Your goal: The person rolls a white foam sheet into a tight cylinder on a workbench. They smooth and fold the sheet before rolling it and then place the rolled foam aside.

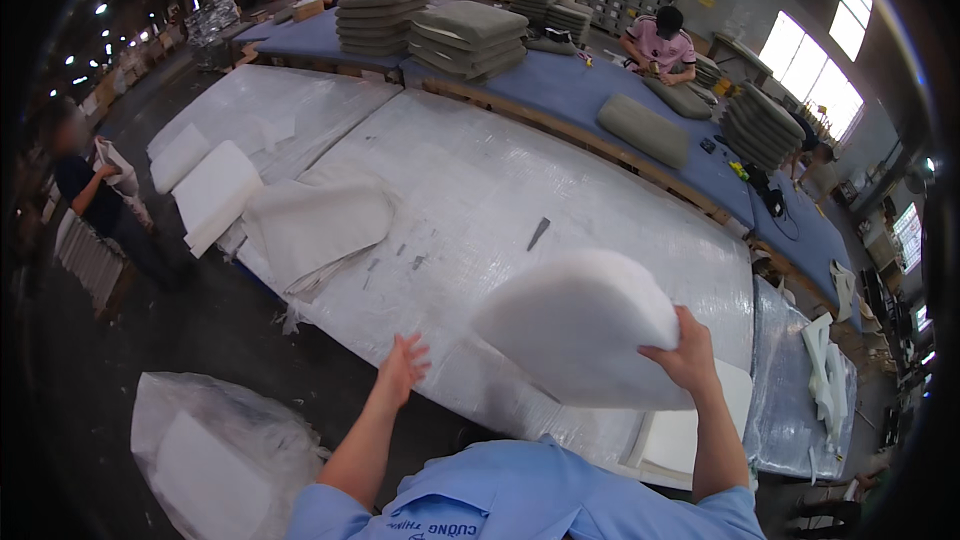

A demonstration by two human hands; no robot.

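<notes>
My right hand (pixel 688 355) grips the right edge of a thick white padding sheet (pixel 575 325) with a rounded outline. The sheet is held up at a tilt over the plastic-wrapped table (pixel 450 200). Off to its left, my left hand (pixel 402 368) is in the air before the table's near edge, fingers apart, holding nothing. Under and beside my right forearm lies a flat white slab (pixel 678 438) at the table's near right corner. A stack of pale fabric pieces (pixel 318 225) rests on the table's left part.
White foam pieces (pixel 218 190) lie at the table's left edge. A clear plastic bag (pixel 225 455) with white pieces stands at lower left. Behind runs a blue-topped bench (pixel 560 90) with stacked grey cushions (pixel 465 35). One person (pixel 662 45) works there; another (pixel 90 180) stands at left.
</notes>
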